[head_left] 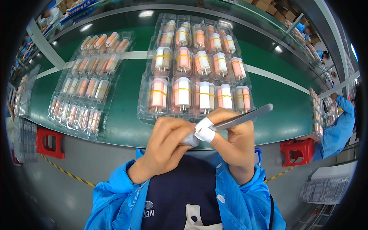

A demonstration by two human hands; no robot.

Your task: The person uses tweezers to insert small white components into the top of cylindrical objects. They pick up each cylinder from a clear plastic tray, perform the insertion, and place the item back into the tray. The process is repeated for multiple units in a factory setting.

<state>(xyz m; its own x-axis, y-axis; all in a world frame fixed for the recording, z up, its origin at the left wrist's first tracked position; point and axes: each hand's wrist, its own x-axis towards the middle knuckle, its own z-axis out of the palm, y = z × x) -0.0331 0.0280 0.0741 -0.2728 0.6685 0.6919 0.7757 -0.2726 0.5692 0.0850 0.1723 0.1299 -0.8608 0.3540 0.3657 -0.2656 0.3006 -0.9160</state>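
Observation:
My left hand [163,147] is curled around a small grey-white cylindrical part [190,140], held close to my chest. My right hand [234,140] grips metal tweezers [245,117], whose long end sticks out to the upper right; its forefinger is wrapped in white tape [204,129] and touches the same part. The tweezers' tips are hidden between my hands. Just beyond my hands lies a clear plastic tray [147,115] of pink and white cylinders bound in pairs with yellow bands.
A second clear tray [57,119] of similar cylinders lies to the left on the green conveyor belt [122,126]. Red brackets [48,142] sit on the grey belt frame. A person in a blue coat [339,126] works at the right beside stacked trays [316,115].

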